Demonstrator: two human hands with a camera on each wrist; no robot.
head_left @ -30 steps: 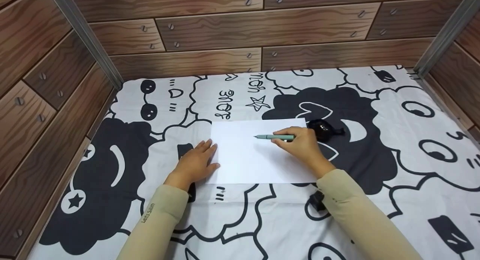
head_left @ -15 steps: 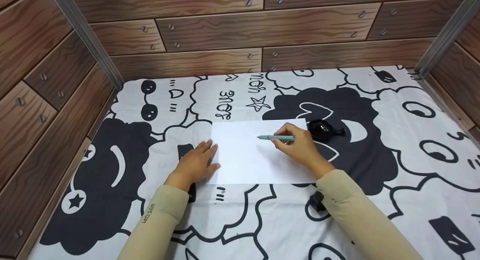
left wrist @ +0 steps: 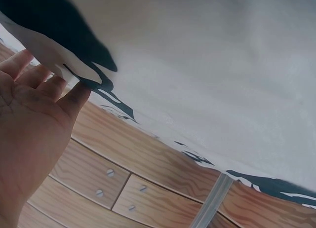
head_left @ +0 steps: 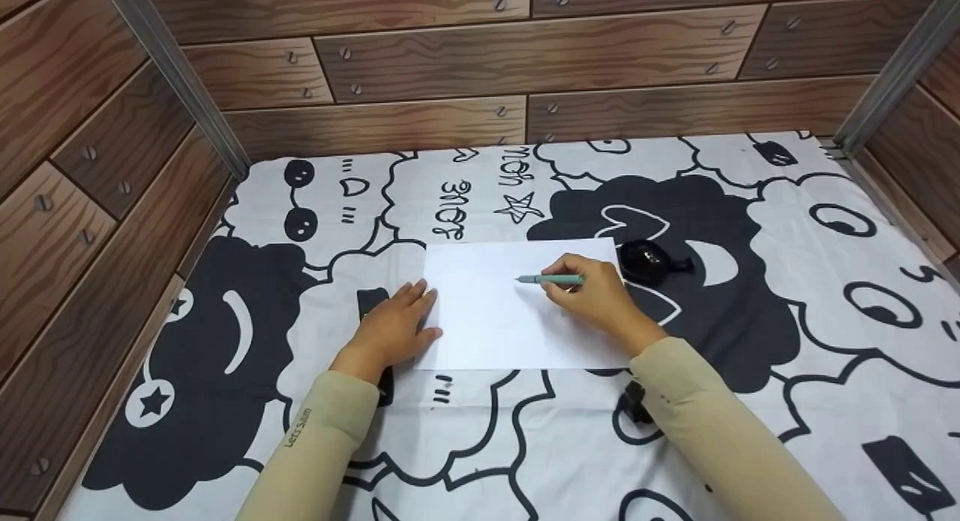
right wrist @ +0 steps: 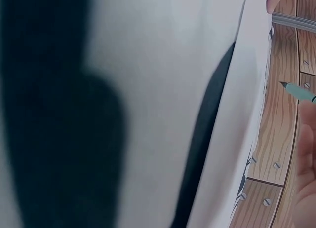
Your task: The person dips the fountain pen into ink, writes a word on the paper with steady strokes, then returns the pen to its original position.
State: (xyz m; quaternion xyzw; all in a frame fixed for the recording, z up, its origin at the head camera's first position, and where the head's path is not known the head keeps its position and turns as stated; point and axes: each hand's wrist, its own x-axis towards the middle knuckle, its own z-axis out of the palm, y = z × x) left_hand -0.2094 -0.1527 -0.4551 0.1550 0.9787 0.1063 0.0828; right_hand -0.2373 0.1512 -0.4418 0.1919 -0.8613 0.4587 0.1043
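Note:
A plain white sheet of paper (head_left: 487, 318) lies on the cloth in front of me. My left hand (head_left: 394, 326) rests flat at its left edge, fingers spread and thumb on the paper. My right hand (head_left: 596, 292) pinches a green pen (head_left: 551, 279) between thumb and fingers, over the sheet's right half. The pen lies nearly level, tip pointing left. In the right wrist view the dark tip of the pen (right wrist: 296, 91) shows against the wood-print wall, apart from the paper. The left wrist view shows the left palm (left wrist: 37, 119) and fingers at the cloth.
A glossy black rounded object with a narrow end (head_left: 646, 263) sits just beyond the paper's right edge. A small black item (head_left: 636, 402) lies beside my right sleeve. Black-and-white cartoon cloth (head_left: 465, 446) covers the table. Wood-print walls (head_left: 420, 55) enclose the back and sides.
The right hand and pen have shifted slightly right and toward me, tip included. The left hand keeps its place on the paper.

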